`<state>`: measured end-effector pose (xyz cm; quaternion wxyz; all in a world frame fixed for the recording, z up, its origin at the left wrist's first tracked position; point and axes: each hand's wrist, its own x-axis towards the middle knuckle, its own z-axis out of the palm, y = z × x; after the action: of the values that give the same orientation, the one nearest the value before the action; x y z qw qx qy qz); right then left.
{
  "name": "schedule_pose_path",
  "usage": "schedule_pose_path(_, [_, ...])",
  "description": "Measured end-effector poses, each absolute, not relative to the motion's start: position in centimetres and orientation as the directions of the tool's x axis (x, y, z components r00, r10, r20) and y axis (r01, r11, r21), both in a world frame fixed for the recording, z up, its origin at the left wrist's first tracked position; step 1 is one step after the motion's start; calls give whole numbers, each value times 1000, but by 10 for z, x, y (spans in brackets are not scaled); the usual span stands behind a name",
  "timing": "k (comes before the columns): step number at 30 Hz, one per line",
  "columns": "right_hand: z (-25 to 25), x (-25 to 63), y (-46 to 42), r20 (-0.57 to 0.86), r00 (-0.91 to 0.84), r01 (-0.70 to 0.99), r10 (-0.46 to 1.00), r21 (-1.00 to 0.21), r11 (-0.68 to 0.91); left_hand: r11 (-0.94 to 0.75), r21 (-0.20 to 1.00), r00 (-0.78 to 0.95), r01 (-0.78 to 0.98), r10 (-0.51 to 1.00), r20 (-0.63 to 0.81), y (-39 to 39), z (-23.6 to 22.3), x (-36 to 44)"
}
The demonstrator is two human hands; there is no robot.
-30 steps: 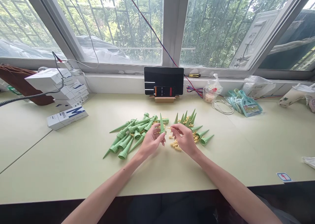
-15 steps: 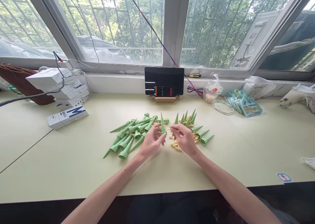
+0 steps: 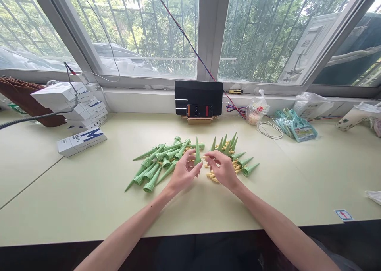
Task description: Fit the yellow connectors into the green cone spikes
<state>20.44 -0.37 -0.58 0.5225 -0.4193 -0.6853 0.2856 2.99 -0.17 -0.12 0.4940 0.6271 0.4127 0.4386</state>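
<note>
My left hand is closed on a green plastic watering spike, held upright with its point up. My right hand pinches a small yellow plastic piece, whose tip is at the side of the spike; whether it sits in the spike is too small to tell. Left of my hands lies a heap of green spikes. Behind and beside my right hand are several more spikes, some standing and some lying, among loose yellow pieces partly hidden by that hand.
A phone leans on a black tablet at the back. White boxes stand at the left. Toward the back right are a bagged cup, a coiled cable and teal plastic items. The pale table ends at a front edge.
My right hand has moved slightly left, bringing the yellow piece up to the spike. The spike in my left hand has shifted slightly right.
</note>
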Motion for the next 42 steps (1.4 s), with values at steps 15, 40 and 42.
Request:
schedule_pose_path(15, [-7, 204, -3, 475, -83, 268, 876, -836, 478, -219, 970, 278, 109, 943, 182, -2, -3, 29])
schedule_pose_path(40, [-6, 202, -5, 301, -108, 72, 947, -948, 310, -284, 929, 268, 238, 938, 218, -2, -4, 29])
schedule_pose_path(42, [-8, 202, -5, 275, -115, 46, 955, -958, 281, -286, 928, 268, 240, 938, 219, -3, -3, 29])
